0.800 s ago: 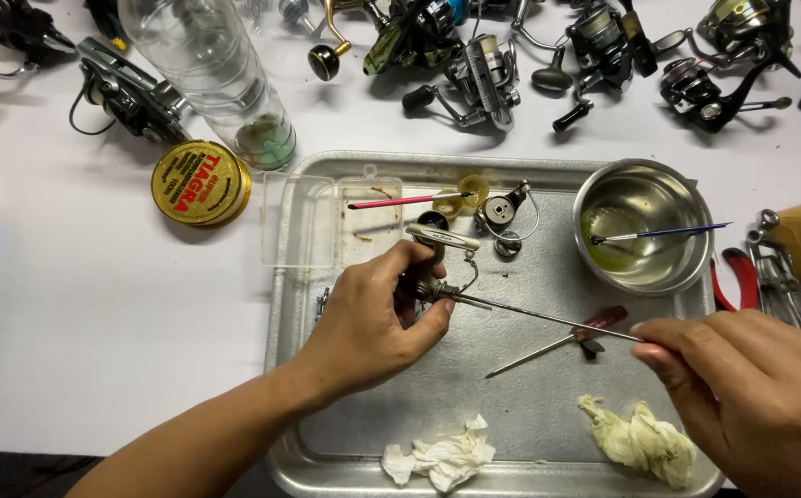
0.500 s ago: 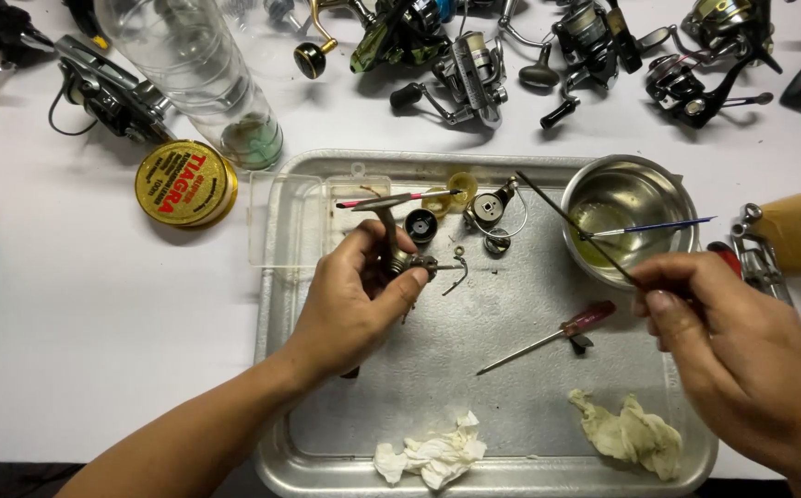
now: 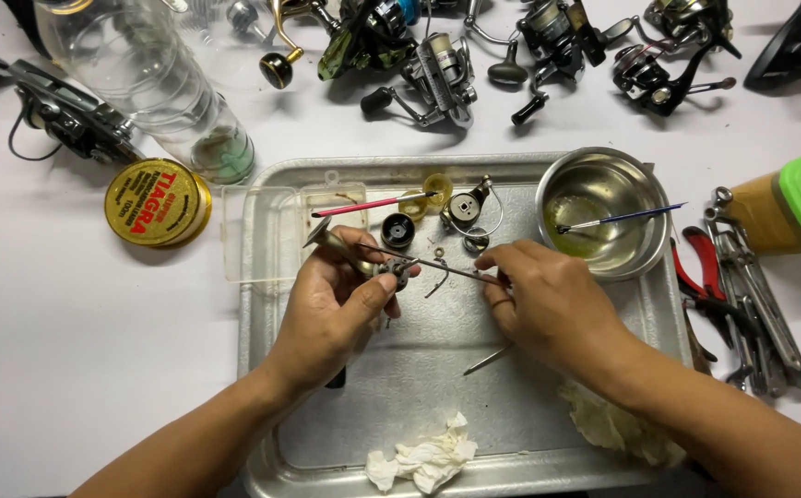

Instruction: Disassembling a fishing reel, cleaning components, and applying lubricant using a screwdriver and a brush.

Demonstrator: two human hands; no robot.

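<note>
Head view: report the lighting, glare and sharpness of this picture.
Head view: even overhead light, soft short shadows under the left hand and right hand. Glare is mild, a bright sheen on the steel bowl and on the metal tray. The centre is sharp, the small reel part reads clearly; the clear plastic bottle and the table edges bow slightly, as from a wide lens.

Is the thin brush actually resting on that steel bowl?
Touching. The head view shows the thin brush lying across the steel bowl, its handle resting on the rim.
</note>
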